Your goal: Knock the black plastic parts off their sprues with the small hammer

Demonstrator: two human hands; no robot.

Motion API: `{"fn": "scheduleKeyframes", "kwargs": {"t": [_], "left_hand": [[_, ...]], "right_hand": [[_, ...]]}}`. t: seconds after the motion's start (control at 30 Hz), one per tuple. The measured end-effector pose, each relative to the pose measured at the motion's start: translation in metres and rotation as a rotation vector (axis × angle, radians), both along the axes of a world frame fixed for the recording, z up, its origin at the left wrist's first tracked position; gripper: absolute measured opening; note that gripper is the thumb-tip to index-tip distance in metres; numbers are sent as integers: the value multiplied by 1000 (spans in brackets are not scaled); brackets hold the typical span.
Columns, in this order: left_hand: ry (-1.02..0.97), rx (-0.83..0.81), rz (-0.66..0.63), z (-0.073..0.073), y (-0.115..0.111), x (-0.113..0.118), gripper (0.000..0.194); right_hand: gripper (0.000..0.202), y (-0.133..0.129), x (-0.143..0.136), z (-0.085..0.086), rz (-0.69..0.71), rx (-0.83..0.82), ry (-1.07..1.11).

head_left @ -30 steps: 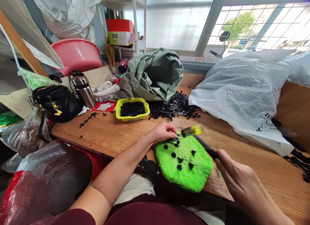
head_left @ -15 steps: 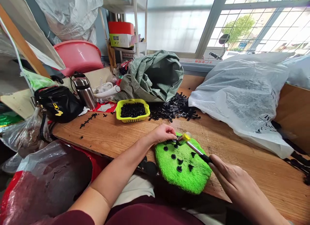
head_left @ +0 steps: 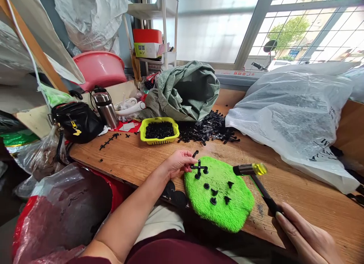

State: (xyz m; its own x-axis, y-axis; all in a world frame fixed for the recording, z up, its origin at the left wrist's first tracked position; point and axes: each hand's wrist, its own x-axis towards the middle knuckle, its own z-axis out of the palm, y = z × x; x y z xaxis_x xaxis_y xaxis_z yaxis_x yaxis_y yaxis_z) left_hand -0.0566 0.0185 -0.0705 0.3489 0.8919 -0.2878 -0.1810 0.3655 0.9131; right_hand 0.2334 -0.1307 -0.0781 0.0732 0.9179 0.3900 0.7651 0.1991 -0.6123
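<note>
My left hand (head_left: 179, 162) pinches a black cross-shaped plastic piece (head_left: 199, 167) at the upper left of a fuzzy green pad (head_left: 224, 216). My right hand (head_left: 303, 230) is closed around the black handle of a hammer (head_left: 248, 169), whose head has a yellow tip and is raised over the pad's right side. Several small black round and pronged parts (head_left: 213, 200) lie on the pad, below the cross-shaped piece.
On the wooden table (head_left: 142, 161), a yellow basket (head_left: 159, 139) holds black parts beside a loose black pile (head_left: 209, 127). Behind are a green sack (head_left: 184, 86) and a steel bottle (head_left: 106, 110); a white plastic bag (head_left: 290, 112) lies right.
The hammer has moved right and up, away from my left hand. My left hand has shifted slightly left, and the cross-shaped piece now shows clearly. The whole view has shifted a little.
</note>
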Motion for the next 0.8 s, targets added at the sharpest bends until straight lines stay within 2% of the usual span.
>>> {"fn": "scheduleKeyframes", "kwargs": {"t": [0.17, 0.3, 0.43, 0.57, 0.7, 0.8], "left_hand": [[-17, -37, 44, -1, -5, 2, 18], [13, -35, 42, 1, -4, 2, 19], [27, -39, 64, 1, -4, 4, 23], [37, -46, 69, 2, -4, 5, 22], [47, -31, 47, 1, -3, 4, 20], [48, -7, 34, -2, -2, 4, 22]], "right_hand": [[43, 1, 9, -7, 110, -102, -8], [44, -2, 4, -18, 46, -36, -25], [36, -2, 0, -24, 129, -26, -74], [35, 0, 0, -20, 174, -6, -115], [35, 4, -2, -9, 276, -42, -211], [33, 8, -11, 3, 301, 45, -272]]}}
